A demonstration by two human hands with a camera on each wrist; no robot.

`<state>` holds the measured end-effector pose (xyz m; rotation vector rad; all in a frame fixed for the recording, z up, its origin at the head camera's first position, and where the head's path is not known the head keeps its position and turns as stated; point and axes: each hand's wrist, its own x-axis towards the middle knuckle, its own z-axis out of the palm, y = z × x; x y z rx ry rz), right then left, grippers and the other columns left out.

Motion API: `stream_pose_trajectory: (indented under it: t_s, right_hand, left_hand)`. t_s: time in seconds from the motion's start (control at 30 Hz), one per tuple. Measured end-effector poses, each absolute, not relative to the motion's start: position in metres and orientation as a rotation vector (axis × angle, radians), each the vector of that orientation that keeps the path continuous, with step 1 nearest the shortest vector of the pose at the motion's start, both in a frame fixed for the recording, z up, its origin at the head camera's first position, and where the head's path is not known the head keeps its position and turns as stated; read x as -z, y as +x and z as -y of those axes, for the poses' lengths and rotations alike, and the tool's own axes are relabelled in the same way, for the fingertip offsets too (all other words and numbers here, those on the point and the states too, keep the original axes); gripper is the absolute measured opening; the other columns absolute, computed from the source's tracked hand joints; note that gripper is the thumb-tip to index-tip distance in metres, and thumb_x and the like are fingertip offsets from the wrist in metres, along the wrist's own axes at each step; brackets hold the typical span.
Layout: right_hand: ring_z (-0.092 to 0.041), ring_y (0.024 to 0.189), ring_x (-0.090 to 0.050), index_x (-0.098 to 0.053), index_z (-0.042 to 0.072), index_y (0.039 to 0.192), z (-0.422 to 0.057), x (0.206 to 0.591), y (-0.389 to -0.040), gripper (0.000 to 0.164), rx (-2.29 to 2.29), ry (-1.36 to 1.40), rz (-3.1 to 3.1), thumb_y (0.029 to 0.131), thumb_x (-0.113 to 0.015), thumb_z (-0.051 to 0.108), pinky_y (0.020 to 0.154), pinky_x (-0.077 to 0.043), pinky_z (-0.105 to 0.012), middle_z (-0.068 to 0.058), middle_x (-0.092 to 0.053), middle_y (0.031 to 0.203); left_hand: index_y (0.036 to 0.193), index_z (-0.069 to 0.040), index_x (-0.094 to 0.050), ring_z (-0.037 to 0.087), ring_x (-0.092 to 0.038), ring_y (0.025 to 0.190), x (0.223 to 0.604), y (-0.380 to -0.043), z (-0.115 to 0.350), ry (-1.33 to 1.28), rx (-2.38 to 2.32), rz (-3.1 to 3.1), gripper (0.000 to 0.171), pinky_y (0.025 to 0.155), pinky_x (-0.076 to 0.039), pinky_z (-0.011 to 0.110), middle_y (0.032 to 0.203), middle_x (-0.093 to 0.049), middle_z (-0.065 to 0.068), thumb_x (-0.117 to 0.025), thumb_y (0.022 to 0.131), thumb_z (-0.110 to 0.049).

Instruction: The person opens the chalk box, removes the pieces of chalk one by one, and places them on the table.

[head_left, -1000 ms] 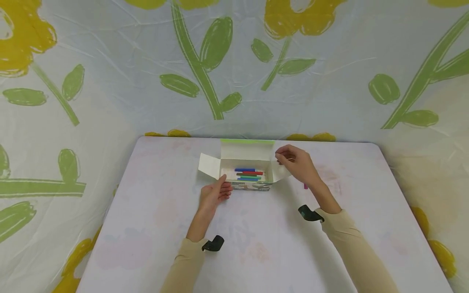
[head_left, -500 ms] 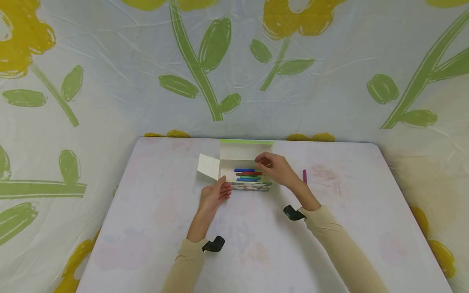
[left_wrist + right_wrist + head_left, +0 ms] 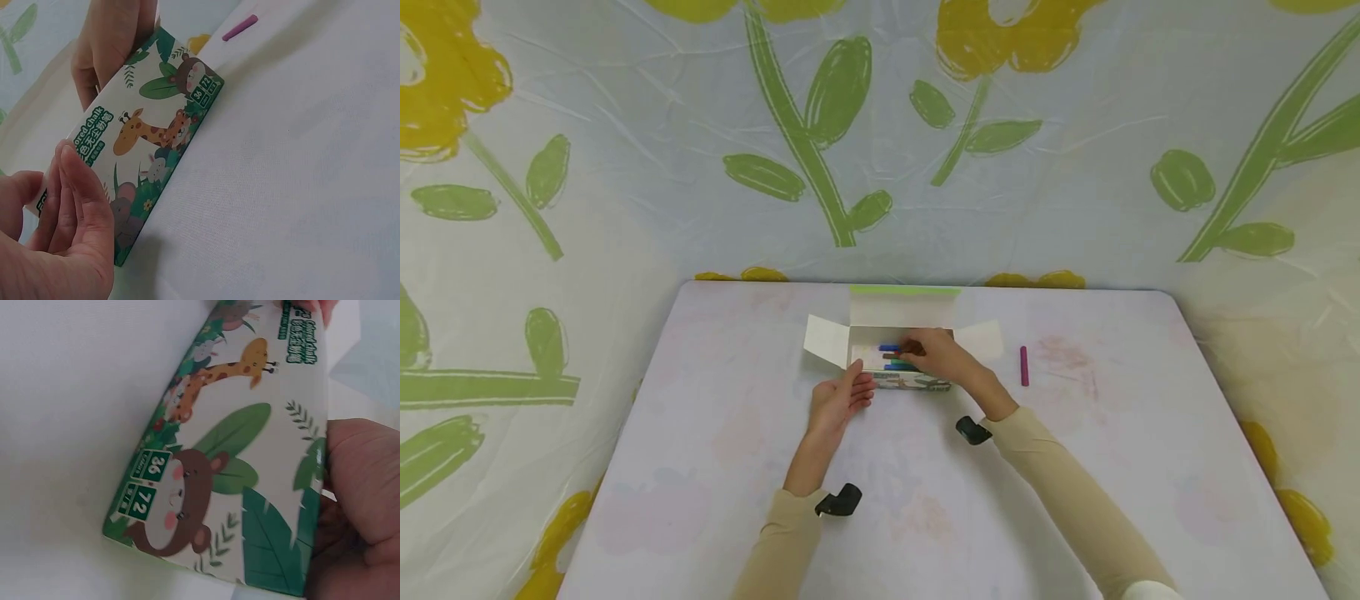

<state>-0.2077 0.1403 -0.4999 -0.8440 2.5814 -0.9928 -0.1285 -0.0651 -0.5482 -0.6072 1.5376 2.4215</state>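
A small cardboard box labelled as colored chalk stands on the table with its flaps spread, its printed front showing in both wrist views. Inside lie several chalk sticks, among them a blue chalk stick and a green one. My left hand holds the box's front wall at its left end, thumb at the top edge, fingers outside. My right hand reaches over the front wall into the box, fingertips down by the red chalk stick. Whether they grip it is hidden. A magenta chalk stick lies on the table.
The white table has faint coloured smudges. A flower-printed cloth hangs behind it. The box's left flap, right flap and rear lid stick out around its opening.
My right hand has moved left from beside the right flap into the box, uncovering the magenta chalk stick and the right flap. My left hand has stayed on the box.
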Motion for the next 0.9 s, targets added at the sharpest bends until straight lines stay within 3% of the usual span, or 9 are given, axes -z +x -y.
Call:
stream_pose_trajectory:
  t_s: [0.7,0.9]
  right_hand:
    - [-0.031,0.105,-0.067,-0.07,-0.009,0.116,-0.118,0.494,-0.216,0.02,0.63,-0.972,-2.532,0.096,-0.068,-0.004,0.095,-0.055,-0.043,-0.018,-0.071,0.112]
    - [-0.023,0.087,-0.062,-0.072,-0.003,0.106,-0.106,0.49,-0.218,0.012,0.386,-1.037,-2.59,0.095,-0.07,-0.002,0.085,-0.054,-0.039,-0.012,-0.071,0.098]
  left_hand:
    - [0.093,0.008,-0.071,0.012,-0.068,0.068,0.55,-0.127,0.061,-0.618,-2.469,-1.546,0.04,0.064,-0.058,0.022,0.079,-0.073,0.008,-0.07,0.1,-0.032]
    - [0.096,0.009,-0.071,0.012,-0.068,0.069,0.551,-0.126,0.06,-0.61,-2.475,-1.544,0.042,0.065,-0.058,0.022,0.08,-0.074,0.009,-0.07,0.1,-0.033]
